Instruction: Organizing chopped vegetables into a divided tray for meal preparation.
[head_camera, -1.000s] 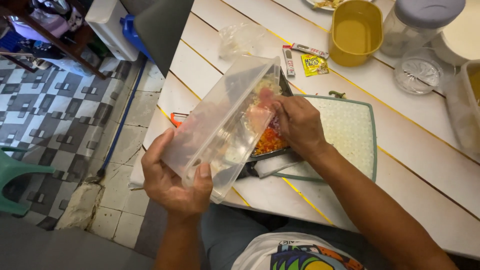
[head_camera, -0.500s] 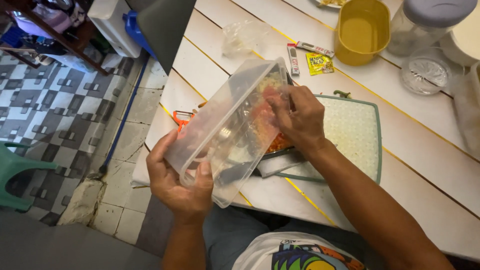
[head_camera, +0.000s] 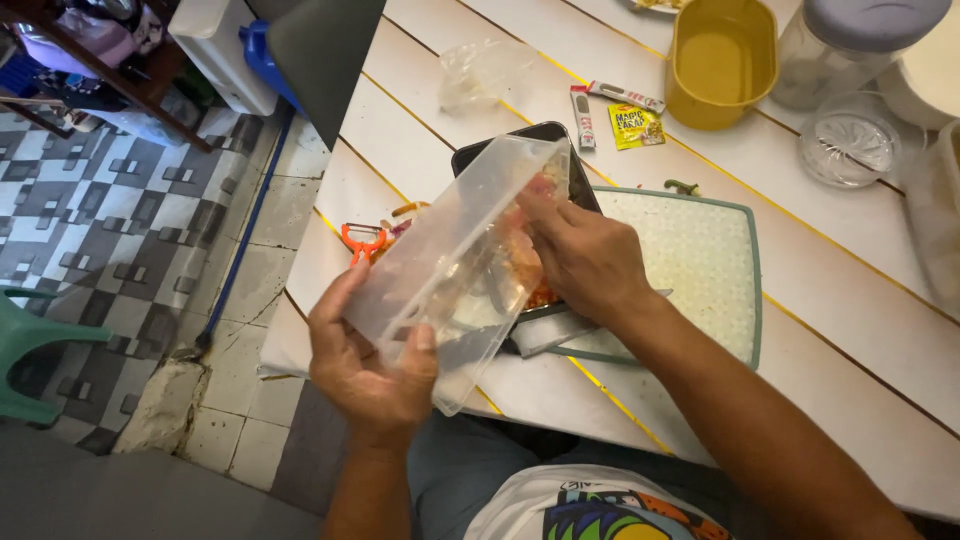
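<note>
While our left hand (head_camera: 372, 365) grips the lower end of the clear plastic container (head_camera: 460, 262), thumb pressed on its wall, we tilt it over the black tray (head_camera: 500, 145). Our right hand (head_camera: 585, 262) reaches into its mouth, fingers curled on the orange chopped food (head_camera: 522, 268); the pinch itself is hidden. We judge we are scraping food out; the next move needs a steady tilt.
</note>
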